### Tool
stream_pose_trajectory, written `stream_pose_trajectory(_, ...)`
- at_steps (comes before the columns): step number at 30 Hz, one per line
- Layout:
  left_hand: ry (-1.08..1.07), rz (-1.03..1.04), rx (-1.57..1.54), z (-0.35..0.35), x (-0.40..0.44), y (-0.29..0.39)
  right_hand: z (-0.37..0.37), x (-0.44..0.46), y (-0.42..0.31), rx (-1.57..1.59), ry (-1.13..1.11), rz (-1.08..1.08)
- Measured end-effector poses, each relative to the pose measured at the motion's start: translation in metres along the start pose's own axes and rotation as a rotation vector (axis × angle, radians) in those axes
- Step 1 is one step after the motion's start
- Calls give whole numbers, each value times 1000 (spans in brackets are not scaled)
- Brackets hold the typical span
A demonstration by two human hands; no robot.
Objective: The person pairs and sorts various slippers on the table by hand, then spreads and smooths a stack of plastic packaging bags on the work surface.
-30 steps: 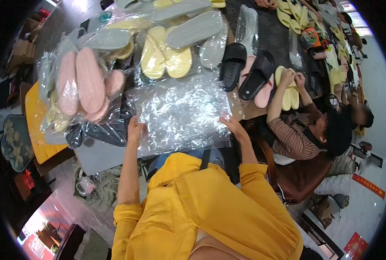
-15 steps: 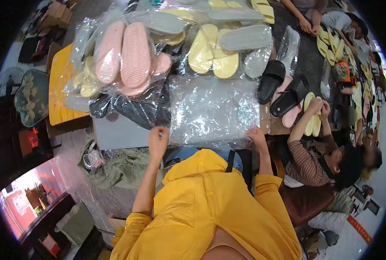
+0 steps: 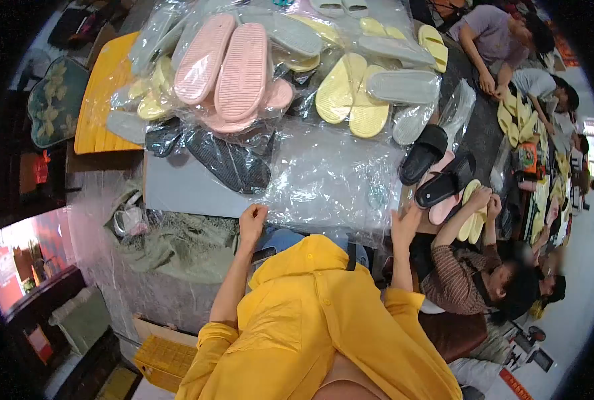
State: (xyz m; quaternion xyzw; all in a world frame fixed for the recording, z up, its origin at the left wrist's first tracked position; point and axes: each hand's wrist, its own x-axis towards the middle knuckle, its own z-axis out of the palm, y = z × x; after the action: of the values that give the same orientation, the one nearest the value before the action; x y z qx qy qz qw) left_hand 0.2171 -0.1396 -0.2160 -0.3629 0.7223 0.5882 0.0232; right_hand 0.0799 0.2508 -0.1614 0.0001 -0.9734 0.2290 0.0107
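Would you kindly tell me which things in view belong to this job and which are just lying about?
Apparently part of the job: clear plastic bag, bagged pink slippers, bagged yellow slippers, black sandals.
Apparently just lying about: greenish cloth, yellow basket.

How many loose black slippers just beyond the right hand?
2. The first slipper lies right of the clear bag, beyond the right hand; the second slipper is beside it, nearer the co-worker. Any underneath would be hidden.
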Motion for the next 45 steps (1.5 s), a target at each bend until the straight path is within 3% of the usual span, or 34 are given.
stream_pose_trajectory(2,63,57,73,2,-3,5,-26,23,-68,17,162,-274)
stream_pose_trajectory(5,117,149,177,11,3,-10,3,42,-155,168,-164,-617)
stream_pose_trajectory(8,58,73,167,10,-1,17,67,47,-203,-161,-366,-891)
stream_pose_trajectory(11,14,114,145,14,4,5,121,60,-204,-351,-508,-821)
stream_pose_trajectory(15,-16,3,207,18,1,-21,145,74,-189,-488,-713,-669)
stream_pose_trajectory(19,23,66,284,22,-11,-28,154,67,-189,-510,-737,-637)
stream_pose_trajectory(20,24,121,446,21,-11,-29,154,67,-190,-491,-731,-641)
stream_pose_trajectory(23,34,299,973,14,-24,14,159,65,-183,-459,-684,-650)
stream_pose_trajectory(27,-168,491,785,25,-30,77,158,69,-183,-447,-748,-627)
stream_pose_trajectory(30,-244,644,663,57,3,74,141,70,-182,-293,-675,-629)
stream_pose_trajectory(31,-317,515,645,66,16,66,138,70,-170,-119,-551,-604)
stream_pose_trajectory(33,-315,542,776,73,45,29,133,70,-148,214,-291,-559)
stream_pose_trajectory(35,-323,527,798,74,57,24,64,68,-126,257,-86,-314)
stream_pose_trajectory(38,-336,461,779,70,58,35,33,40,-18,205,214,-102)
stream_pose_trajectory(40,-351,452,759,70,62,38,28,7,30,225,148,174)
stream_pose_trajectory(41,-355,451,759,70,66,38,25,0,41,314,9,223)
stream_pose_trajectory(42,-361,446,760,70,66,38,21,-6,45,403,-134,273)
stream_pose_trajectory(45,-373,392,772,71,67,40,17,-18,22,628,-246,483)
